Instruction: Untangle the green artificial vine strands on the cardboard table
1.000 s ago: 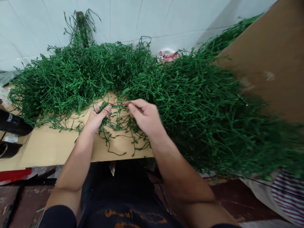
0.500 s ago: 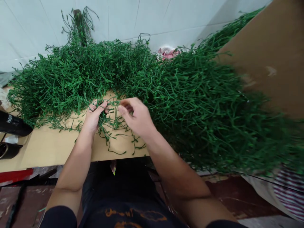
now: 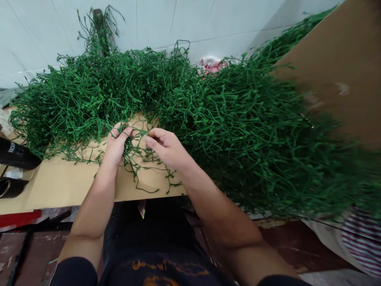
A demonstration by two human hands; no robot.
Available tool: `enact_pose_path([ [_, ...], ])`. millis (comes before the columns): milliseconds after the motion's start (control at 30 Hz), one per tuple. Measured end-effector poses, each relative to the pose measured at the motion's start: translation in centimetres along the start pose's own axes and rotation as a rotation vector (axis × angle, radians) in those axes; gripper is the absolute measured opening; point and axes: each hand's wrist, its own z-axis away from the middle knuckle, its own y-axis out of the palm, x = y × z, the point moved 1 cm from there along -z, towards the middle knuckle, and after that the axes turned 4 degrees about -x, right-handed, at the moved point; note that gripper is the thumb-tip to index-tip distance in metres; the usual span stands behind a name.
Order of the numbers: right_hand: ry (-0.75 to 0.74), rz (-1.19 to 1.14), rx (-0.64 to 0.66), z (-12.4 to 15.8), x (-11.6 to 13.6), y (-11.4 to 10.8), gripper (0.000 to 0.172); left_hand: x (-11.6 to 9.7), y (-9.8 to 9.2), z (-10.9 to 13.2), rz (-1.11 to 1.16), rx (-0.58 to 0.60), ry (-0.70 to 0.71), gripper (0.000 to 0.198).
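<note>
My left hand (image 3: 118, 142) is closed on thin green artificial plant stems (image 3: 128, 157), thumb pressed against the fingers. Several of these stems hang down and spread over the cardboard (image 3: 71, 182). To the right, my right hand (image 3: 163, 146) pinches the end of a green stem between thumb and fingertips. That stem stretches between the two hands. Behind both hands lies a large tangled heap of the same green stems (image 3: 89, 91), each with small budded tips. Another thick pile (image 3: 244, 127) lies to the right of my right hand.
At the left edge are a black bottle (image 3: 16, 155) and a dark roll of tape (image 3: 12, 187). A big cardboard panel (image 3: 342, 71) leans at the right. A post (image 3: 100, 31) with stems draped on it stands before the tiled wall (image 3: 160, 24). Pink-and-white cloth (image 3: 211, 65) shows behind the heap.
My right hand has moved slightly left and down, and its fingers have closed on a stem end. My left hand keeps its hold in nearly the same place.
</note>
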Motion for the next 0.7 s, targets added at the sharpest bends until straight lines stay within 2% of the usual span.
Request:
enact_pose_path([
  [133,-0.037,-0.051,0.1,1.0,0.6,0.1,0.031,-0.6,-1.1,-0.9,0.108,-0.156,0.041,0.026],
  [200,-0.074,-0.04,0.068,1.2,1.1,-0.6,0.031,-1.0,-1.6,-1.0,0.132,-0.179,0.012,0.026],
  [267,-0.109,-0.016,-0.083,1.0,1.5,-2.3,0.029,-1.3,-1.7,-0.9,0.15,-0.165,-0.029,0.027],
  [333,-0.139,-0.061,-0.354,0.5,1.8,-5.0,0.028,-1.5,-1.4,-0.6,0.153,-0.123,-0.063,0.028],
  [400,-0.133,-0.139,-0.591,-0.1,2.0,-7.7,0.037,-1.6,-0.9,-0.3,0.139,-0.079,-0.09,0.028],
  [467,-0.084,-0.211,-0.668,-0.6,1.7,-9.1,0.047,-1.5,-0.4,0.0,0.117,-0.051,-0.108,0.029],
  [533,-0.003,-0.305,-0.619,-0.7,1.2,-8.5,0.046,-1.3,-0.1,0.1,0.101,-0.033,-0.122,0.03],
  [600,0.055,-0.377,-0.537,-0.4,0.6,-6.1,0.039,-1.1,0.0,0.3,0.073,-0.013,-0.135,0.031],
  [700,0.039,-0.198,-0.344,-0.1,0.2,-1.5,0.039,-0.7,0.1,0.4,0.01,0.046,-0.144,0.031],
])
